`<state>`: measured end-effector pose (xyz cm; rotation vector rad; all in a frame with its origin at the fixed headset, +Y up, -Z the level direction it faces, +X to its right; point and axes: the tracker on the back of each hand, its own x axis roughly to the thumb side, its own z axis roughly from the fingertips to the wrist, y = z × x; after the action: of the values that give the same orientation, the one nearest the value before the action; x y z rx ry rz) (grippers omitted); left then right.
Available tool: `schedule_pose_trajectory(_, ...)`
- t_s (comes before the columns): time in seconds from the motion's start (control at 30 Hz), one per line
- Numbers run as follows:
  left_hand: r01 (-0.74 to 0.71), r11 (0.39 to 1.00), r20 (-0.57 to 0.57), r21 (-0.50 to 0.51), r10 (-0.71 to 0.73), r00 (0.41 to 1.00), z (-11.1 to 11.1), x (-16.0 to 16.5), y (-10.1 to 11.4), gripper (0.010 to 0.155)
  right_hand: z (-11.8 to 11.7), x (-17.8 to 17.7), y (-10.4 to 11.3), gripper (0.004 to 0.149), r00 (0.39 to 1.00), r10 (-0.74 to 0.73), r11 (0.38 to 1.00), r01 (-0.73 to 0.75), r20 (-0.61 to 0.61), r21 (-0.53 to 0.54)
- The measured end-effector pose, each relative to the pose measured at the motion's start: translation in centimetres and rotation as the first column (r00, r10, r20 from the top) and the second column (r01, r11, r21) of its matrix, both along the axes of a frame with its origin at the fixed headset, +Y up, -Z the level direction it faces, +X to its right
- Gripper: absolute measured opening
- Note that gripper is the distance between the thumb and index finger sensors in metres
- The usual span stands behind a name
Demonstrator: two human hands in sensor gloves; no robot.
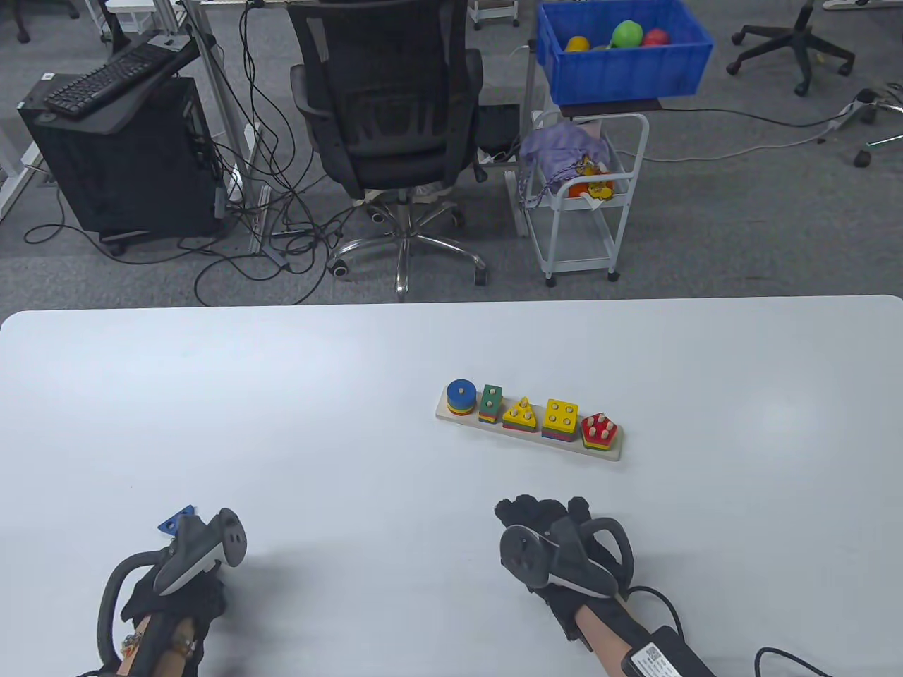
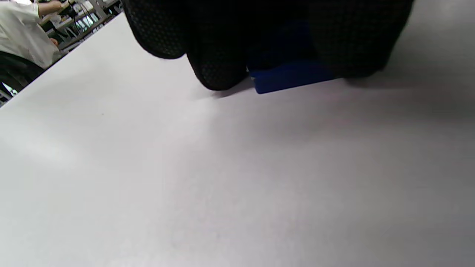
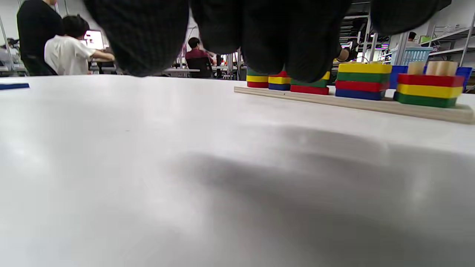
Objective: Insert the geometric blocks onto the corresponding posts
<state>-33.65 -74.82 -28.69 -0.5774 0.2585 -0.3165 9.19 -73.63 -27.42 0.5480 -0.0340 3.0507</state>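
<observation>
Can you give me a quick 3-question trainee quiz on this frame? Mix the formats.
1. True or false: the blue block by the left hand already sits on the wooden peg board.
2. Multiple choice: which stack is at the board's right end in the table view? A) blue round stack B) yellow square stack C) red pentagon stack
3. Short answer: is the right hand touching any block?

Key
1. False. It lies on the white table, far left of the board, under the left hand's fingers.
2. C.
3. No. It is on the table short of the board, holding nothing.
</observation>
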Motion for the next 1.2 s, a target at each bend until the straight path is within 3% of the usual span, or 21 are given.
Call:
schedule_pose_trajectory(0.3,0.017,0.999,0.045,0.035,-0.018,0.999,-0.2,0.0,-0.4,0.078,0.3,0.2,1.3,0.063,0.999,-0.029,1.0,0.029,-0.013,0.011)
schedule_pose_trajectory(0.37,-0.03,0.998,0.058,0.059,0.027,0.998,-0.2,-0.2,0.0,0.079,0.4,0.0,1.2,0.063,1.0,-0.007,1.0,0.007,-0.02,0.012)
schedule_pose_trajectory(0.5,-0.27,0.953,0.137,0.141,0.251,0.958,-0.1,0.7,1.6,0.079,0.4,-0.7,1.0,0.064,0.998,-0.033,0.999,0.033,-0.048,-0.004)
schedule_pose_trajectory(0.57,-0.45,0.876,0.206,0.175,0.415,0.886,0.1,1.9,2.4,0.079,0.4,-1.4,1.0,0.065,0.996,-0.053,0.999,0.053,-0.072,-0.012)
schedule_pose_trajectory(0.63,-0.652,0.719,0.302,0.241,0.583,0.755,0.3,3.5,3.0,0.079,0.6,-2.2,1.1,0.067,0.991,-0.086,0.996,0.085,-0.102,-0.013)
schedule_pose_trajectory(0.73,-0.811,0.52,0.375,0.268,0.719,0.585,0.6,6.1,3.6,0.078,1.2,-3.5,1.6,0.069,0.975,-0.145,0.989,0.147,-0.169,-0.001)
schedule_pose_trajectory(0.8,-0.895,0.388,0.368,0.219,0.817,0.444,0.9,7.8,3.6,0.078,1.7,-4.3,2.0,0.071,0.962,-0.173,0.983,0.181,-0.212,0.019)
schedule_pose_trajectory(0.87,-0.97,0.218,0.319,0.111,0.916,0.242,1.2,10.1,3.3,0.078,2.5,-5.0,2.4,0.075,0.943,-0.213,0.971,0.233,-0.257,0.051)
schedule_pose_trajectory(0.97,-0.999,0.034,0.22,0.004,0.975,0.034,1.8,12.9,2.7,0.08,3.2,-5.7,2.8,0.08,0.905,-0.279,0.949,0.311,-0.322,0.052)
schedule_pose_trajectory(1.1,-0.995,-0.073,0.143,-0.073,0.986,-0.083,2.0,15.2,2.1,0.084,3.8,-6.3,3.2,0.082,0.865,-0.355,0.918,0.395,-0.355,0.044)
schedule_pose_trajectory(1.2,-0.992,-0.095,0.12,-0.086,0.987,-0.105,2.0,15.6,1.9,0.087,3.9,-6.2,3.3,0.075,0.852,-0.38,0.893,0.439,-0.36,0.098)
